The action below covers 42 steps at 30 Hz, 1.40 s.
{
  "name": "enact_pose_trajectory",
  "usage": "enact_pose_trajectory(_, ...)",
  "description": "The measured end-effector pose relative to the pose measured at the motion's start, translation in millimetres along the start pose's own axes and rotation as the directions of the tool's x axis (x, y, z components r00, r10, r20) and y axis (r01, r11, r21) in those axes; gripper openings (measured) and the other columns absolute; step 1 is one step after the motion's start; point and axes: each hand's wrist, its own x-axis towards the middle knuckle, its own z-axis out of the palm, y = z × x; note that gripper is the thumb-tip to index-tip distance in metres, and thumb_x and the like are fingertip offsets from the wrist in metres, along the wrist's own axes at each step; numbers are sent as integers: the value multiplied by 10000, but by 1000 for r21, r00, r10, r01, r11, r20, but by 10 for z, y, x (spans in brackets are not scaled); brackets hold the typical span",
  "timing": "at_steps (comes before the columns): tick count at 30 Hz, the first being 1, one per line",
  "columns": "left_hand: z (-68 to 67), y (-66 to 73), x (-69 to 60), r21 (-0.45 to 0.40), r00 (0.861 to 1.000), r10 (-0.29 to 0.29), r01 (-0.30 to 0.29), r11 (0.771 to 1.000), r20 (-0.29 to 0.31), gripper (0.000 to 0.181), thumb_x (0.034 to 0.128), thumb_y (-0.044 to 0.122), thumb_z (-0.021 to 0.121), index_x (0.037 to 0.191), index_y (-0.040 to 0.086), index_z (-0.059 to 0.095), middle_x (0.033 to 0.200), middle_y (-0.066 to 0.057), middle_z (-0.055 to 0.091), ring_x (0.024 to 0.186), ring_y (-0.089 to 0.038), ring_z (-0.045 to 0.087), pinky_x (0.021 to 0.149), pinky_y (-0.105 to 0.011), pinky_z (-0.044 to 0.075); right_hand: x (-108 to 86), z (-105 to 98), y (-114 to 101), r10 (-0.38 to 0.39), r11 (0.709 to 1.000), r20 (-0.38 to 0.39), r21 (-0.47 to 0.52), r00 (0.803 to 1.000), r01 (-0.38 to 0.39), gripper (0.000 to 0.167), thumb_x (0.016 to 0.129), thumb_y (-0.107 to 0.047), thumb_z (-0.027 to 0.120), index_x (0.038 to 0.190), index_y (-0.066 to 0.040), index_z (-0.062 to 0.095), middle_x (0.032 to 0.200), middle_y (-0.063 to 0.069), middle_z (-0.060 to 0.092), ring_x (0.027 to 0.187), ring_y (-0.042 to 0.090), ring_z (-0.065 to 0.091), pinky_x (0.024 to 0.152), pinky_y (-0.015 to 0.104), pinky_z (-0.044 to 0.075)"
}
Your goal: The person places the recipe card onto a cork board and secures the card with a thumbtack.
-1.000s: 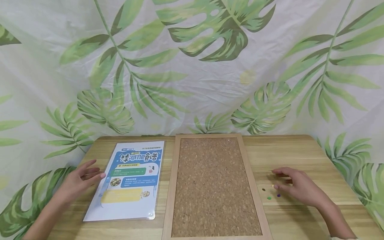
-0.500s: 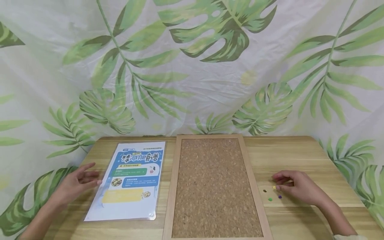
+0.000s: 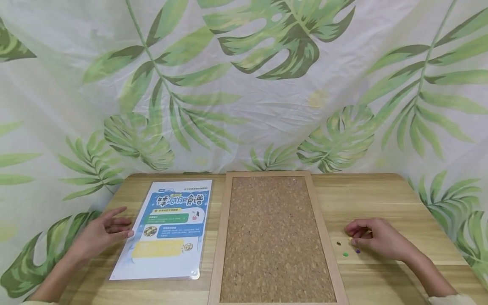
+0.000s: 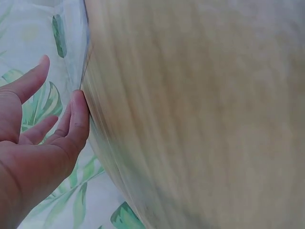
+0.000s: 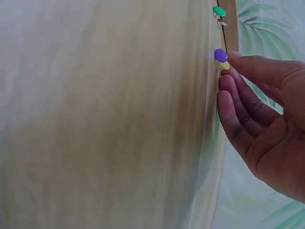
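My right hand (image 3: 381, 239) is low over the table to the right of the corkboard (image 3: 278, 241). Its thumb and forefinger pinch a yellow thumbtack (image 5: 225, 65), whose head shows between the fingertips in the right wrist view. Close by are a purple thumbtack (image 5: 220, 55), a green thumbtack (image 3: 345, 254) and a metallic one (image 3: 338, 243). At the left, my left hand (image 3: 95, 237) has loosely spread fingers and holds nothing. Its thumb tip is by the left edge of a laminated sheet (image 3: 167, 228) printed in blue, green and yellow.
The wooden table (image 3: 358, 195) has a rounded far right corner. The framed corkboard lies across its middle, with the sheet just to its left. Behind hangs a white cloth (image 3: 267, 114) with green leaf prints.
My right thumb and forefinger have closed together on the yellow thumbtack. My left hand stays by the sheet. The whole view has shifted slightly.
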Motion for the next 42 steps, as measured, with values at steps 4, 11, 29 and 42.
enact_pose_trajectory(4,12,43,24,37,1000,15,-15,999,-8,963,922,219,868,1605,-147,296,1365,-380,650,1071,-294,772,767,-137,590,0,9,-1,-20,1000,4,3,1000,20,211,936,-86,816,1130,-19,765,1016,31,772,868,-10,671,702,228,624)
enact_pose_trajectory(11,40,52,62,105,1000,-7,9,994,-24,1109,793,286,969,1585,-155,331,1299,-340,693,1072,-391,747,726,-142,577,37,49,26,-65,998,-20,-29,998,64,192,914,-63,833,1096,-52,771,975,-4,767,837,-23,656,670,221,611)
enact_pose_trajectory(29,110,188,90,149,996,-66,74,986,-57,982,800,62,929,1563,-166,353,1257,-368,675,1029,-388,720,712,-291,619,19,81,-12,-64,993,-48,-101,997,59,150,917,-28,812,1059,-61,778,909,-60,741,813,-37,635,658,215,605)
enact_pose_trajectory(42,44,107,-39,-121,999,31,-28,992,23,867,888,-110,773,1598,-164,277,1218,-281,603,939,-11,662,760,-213,656,-1,80,-25,-77,985,-75,-158,994,65,149,922,-62,822,1063,-72,772,895,-82,728,801,-43,630,656,211,600)
